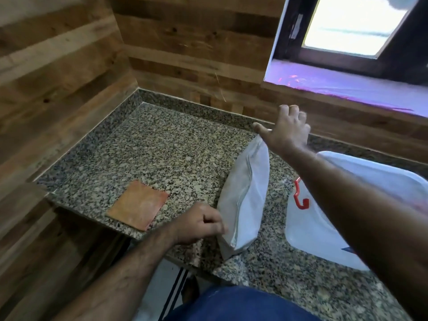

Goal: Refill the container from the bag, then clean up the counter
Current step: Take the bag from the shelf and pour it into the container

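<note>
A white bag [243, 195] lies lengthwise on the speckled granite counter [166, 154], its top end pointing to the back wall. My left hand [199, 224] pinches the bag's near left edge with closed fingers. My right hand [286, 130] reaches out above the bag's far end, fingers spread, holding nothing that I can see. A translucent white container [322, 230] with a red clip [301, 200] stands right of the bag, partly hidden under my right forearm.
An orange square cloth [137, 206] lies flat near the counter's left front edge. Wood-panelled walls close in the corner on the left and at the back. A window sill [347, 89] sits above the back right.
</note>
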`<control>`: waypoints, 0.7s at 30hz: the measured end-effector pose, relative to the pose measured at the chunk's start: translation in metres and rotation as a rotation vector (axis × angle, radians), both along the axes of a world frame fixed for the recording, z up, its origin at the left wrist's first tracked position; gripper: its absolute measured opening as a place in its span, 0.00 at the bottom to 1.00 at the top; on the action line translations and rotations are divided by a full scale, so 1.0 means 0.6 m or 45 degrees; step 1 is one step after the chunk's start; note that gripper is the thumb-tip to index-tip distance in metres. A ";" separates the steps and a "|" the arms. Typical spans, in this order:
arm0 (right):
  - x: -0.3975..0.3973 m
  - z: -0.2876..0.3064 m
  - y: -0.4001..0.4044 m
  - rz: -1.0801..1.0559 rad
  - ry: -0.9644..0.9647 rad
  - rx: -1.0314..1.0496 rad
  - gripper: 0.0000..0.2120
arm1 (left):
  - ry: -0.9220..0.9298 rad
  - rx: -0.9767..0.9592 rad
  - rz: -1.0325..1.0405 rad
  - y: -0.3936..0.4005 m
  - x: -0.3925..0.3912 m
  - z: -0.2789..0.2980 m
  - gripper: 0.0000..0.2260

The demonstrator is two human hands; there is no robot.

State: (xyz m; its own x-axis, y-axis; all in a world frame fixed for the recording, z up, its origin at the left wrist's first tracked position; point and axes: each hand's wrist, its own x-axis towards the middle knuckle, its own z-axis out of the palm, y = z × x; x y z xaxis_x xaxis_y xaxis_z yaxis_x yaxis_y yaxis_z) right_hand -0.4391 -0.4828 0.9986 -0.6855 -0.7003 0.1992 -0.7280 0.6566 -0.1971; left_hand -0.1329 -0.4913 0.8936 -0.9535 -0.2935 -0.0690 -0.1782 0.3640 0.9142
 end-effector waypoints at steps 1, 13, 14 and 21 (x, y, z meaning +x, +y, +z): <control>0.018 -0.003 0.012 -0.016 -0.043 -0.002 0.44 | 0.034 0.080 0.068 -0.012 -0.001 -0.004 0.18; 0.096 -0.060 0.039 -0.138 -0.649 0.322 0.43 | 0.096 0.188 0.537 -0.072 -0.081 0.020 0.40; 0.095 -0.066 0.040 -0.137 -0.634 0.343 0.40 | 0.099 0.126 0.564 -0.073 -0.095 0.029 0.37; 0.117 -0.070 0.039 -0.095 -0.428 0.497 0.23 | -0.098 -0.221 0.691 -0.114 -0.157 0.053 0.15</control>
